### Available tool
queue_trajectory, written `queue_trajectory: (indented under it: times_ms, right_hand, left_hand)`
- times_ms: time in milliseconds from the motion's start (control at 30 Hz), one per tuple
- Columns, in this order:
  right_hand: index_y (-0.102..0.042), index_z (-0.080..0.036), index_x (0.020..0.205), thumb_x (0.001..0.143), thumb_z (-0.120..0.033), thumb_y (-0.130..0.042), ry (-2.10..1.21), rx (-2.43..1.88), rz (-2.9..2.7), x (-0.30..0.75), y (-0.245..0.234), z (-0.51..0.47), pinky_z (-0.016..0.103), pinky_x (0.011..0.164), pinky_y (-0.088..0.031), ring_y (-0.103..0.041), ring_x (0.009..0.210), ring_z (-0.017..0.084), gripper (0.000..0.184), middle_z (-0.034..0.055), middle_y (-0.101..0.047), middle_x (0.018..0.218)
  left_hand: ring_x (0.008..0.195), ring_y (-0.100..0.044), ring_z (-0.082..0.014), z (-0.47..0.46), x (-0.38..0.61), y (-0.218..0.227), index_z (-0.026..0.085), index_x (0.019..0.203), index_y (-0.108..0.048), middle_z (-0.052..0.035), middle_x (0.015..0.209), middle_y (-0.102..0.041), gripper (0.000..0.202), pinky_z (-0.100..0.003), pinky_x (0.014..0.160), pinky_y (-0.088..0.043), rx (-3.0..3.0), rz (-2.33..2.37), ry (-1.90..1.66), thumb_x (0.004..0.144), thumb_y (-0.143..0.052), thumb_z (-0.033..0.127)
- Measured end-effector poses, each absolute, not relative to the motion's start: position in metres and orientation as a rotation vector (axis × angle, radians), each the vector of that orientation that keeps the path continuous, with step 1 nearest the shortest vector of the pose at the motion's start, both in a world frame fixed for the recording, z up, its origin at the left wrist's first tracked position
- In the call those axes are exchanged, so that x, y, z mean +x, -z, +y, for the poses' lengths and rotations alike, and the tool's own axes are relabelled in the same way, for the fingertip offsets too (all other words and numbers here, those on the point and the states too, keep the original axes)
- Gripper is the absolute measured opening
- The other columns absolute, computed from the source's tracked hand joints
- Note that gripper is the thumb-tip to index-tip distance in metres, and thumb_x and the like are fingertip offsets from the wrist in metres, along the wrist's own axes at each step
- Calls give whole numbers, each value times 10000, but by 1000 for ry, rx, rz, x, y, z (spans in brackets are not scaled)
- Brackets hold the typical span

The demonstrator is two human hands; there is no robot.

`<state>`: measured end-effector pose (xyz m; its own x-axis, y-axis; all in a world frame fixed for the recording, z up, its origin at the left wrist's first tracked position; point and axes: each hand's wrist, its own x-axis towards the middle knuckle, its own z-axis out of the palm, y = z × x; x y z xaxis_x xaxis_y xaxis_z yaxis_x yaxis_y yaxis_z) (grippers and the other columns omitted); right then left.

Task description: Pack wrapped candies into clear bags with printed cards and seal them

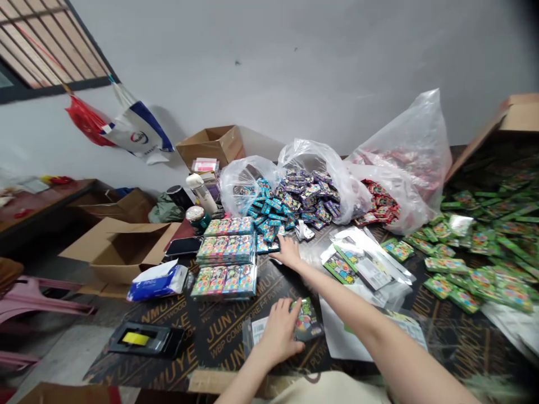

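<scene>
Dark plywood table (210,331): left hand (280,331) clasps green packet (307,320); right hand (289,253) flat, fingers spread, touching blue packets (267,216).

- Soft, even daylight fills the room; the grey wall (295,62) is evenly lit, with no hard patches.
- Light seems to enter at the barred window (46,45), upper left.
- Shadows are faint: a soft one lies on the wall behind the hanging bag (138,132).
- The clear bags (404,151) catch mild white glare, and so do the clear sleeves (370,264).
- The dark board (219,331) has a dull sheen; its print stays readable.
- Wide-lens bending tilts the window and stretches the corners.
- The right edge and lower right corner are smeared; the green packs (497,241) blur there.
- The centre is fairly sharp.
</scene>
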<state>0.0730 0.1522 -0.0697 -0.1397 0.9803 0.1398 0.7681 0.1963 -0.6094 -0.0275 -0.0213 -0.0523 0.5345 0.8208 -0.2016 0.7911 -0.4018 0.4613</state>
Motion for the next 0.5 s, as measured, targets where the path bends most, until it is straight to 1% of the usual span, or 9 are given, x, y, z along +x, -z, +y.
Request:
queue_trajectory:
  times_ms: [67,100,167,233,300,400,467,500]
  right_hand:
    - [-410,-105,1199,708,-429,-614,-500,-1662,-1934,57,70,157,511,884,-290,-413,1086,349,622,219,-503,1150]
    - [-413,-98,1187,730,-411,-590,-487,-1666,-1925,54,70,159,514,886,-283,-401,1090,351,582,226,-492,1153]
    - [-427,-101,1159,756,-336,-554,-480,-1653,-1930,56,71,159,495,893,-286,-394,1092,336,484,215,-492,1144]
    - [-444,-117,1132,742,-238,-541,-498,-1617,-1956,69,74,158,453,895,-305,-411,1077,305,420,182,-514,1116]
    - [-457,-133,1111,684,-158,-557,-539,-1562,-1996,89,76,152,400,873,-343,-456,1029,271,439,139,-548,1065]
    - [-433,-171,1134,602,-98,-583,-623,-1473,-2050,124,72,131,330,810,-405,-528,927,219,557,70,-588,996]
    - [-387,-195,1180,601,-89,-576,-672,-1387,-2049,145,62,108,316,806,-422,-546,927,200,618,53,-585,1022]
    - [-367,-203,1199,613,-91,-569,-696,-1318,-2036,153,54,95,321,824,-421,-543,957,198,630,55,-573,1057]
  left_hand:
    - [1153,-338,-300,-22,-32,53,215,1354,-287,-115,1271,-392,964,-401,1007,-222,2272,1281,-50,497,-715,320]
    - [1151,-333,-296,-21,-35,53,220,1352,-288,-109,1271,-387,971,-396,1011,-217,2271,1259,-43,484,-716,307]
    - [1137,-335,-292,-19,-42,51,226,1349,-291,-98,1256,-393,1003,-391,1010,-224,2265,1227,-31,449,-729,299]
    - [1119,-344,-290,-19,-48,50,234,1348,-293,-89,1234,-406,1044,-390,998,-249,2255,1206,-31,411,-748,297]
    - [1108,-357,-291,-19,-52,50,239,1349,-296,-86,1217,-423,1070,-398,994,-263,2244,1179,-56,387,-762,292]
    - [1098,-388,-301,-20,-54,49,227,1343,-323,-94,1187,-466,1066,-458,1015,-230,2178,1181,-179,385,-779,337]
    - [1107,-405,-306,-19,-51,47,210,1330,-353,-108,1197,-480,1037,-479,1012,-237,2028,1243,-362,406,-782,405]
    - [1105,-422,-302,-17,-49,45,196,1319,-372,-116,1197,-491,1003,-470,1000,-266,1905,1283,-483,432,-775,432]
